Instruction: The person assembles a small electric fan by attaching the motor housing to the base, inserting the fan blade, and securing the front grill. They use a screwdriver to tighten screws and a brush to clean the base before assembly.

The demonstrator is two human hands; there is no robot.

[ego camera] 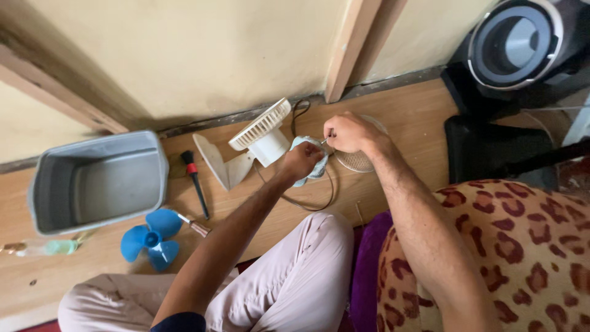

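Blue fan blade is off, lying at 8 o'clock on the floor, left hand grips the fan's pale motor part, right hand pinches a thin tool, white fan body w/ stand behind, not back together.

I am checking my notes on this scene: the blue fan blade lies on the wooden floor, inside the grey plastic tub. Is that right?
Not quite. In the head view the blue fan blade lies on the wooden floor, but outside the grey plastic tub, just in front of it. The tub looks empty.
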